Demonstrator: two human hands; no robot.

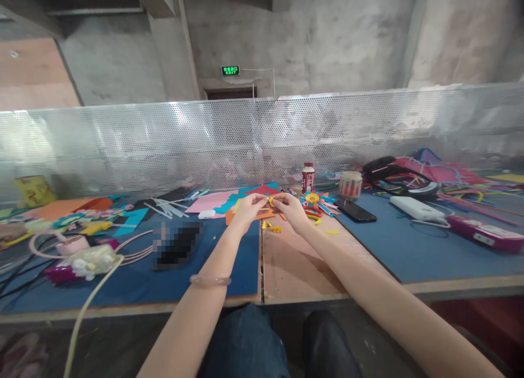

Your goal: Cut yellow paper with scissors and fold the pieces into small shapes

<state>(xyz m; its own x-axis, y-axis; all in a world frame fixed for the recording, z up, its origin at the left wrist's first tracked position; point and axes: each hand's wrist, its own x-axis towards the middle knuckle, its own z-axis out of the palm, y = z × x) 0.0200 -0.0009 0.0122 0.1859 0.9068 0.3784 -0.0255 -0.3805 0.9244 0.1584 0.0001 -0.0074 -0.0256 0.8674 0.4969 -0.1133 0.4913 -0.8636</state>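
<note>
My left hand [250, 207] and my right hand [290, 207] meet over the middle of the table, fingertips pinched together. Between them is a small yellow piece [271, 200], perhaps paper; its shape is mostly hidden by the fingers. Orange paper [230, 218] lies beneath and beside my left hand. Just below the hands are yellow scraps [272, 228] on the bare wood. Close to the right of my right hand sits a paper flower [313, 199] with a yellow-orange centre and blue and pink strips.
Right of the hands stand a red-capped bottle [308, 177] and a jar [350, 185], with a black phone [357, 210] in front. A white power bank [417, 208] lies farther right. At left are white strips [166, 206] and a power strip with cables [88, 261]. Behind rises a perforated metal screen [196, 143].
</note>
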